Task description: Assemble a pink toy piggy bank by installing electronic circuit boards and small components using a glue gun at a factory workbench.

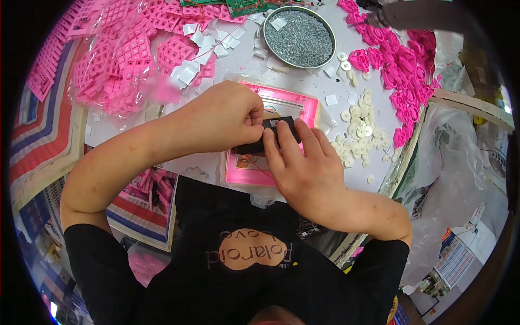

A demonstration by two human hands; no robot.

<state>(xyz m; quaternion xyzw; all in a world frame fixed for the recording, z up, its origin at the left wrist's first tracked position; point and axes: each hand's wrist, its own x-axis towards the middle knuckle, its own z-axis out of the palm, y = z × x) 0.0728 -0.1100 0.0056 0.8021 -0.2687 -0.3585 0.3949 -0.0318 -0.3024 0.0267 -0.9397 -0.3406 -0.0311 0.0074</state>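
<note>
A pink rectangular plastic casing (249,176) lies on the table in front of me, with thin wires inside it. Over its middle sits a black box-like part (288,128). My right hand (310,172) grips this part, its fingertips resting along the top and near side. At the part's upper left, my left hand (238,115) is closed, fingers curled and thumb tucked in; whatever it pinches is hidden. Red wires (259,167) run out from under the black part.
A round metal dish (299,38) of small screws stands beyond the casing. Pink keypad pieces (132,57) are heaped at far left, beside white square pads (187,71). White discs (362,127) and pink looped pieces (401,73) lie at right. Green circuit boards (246,6) lie farther back.
</note>
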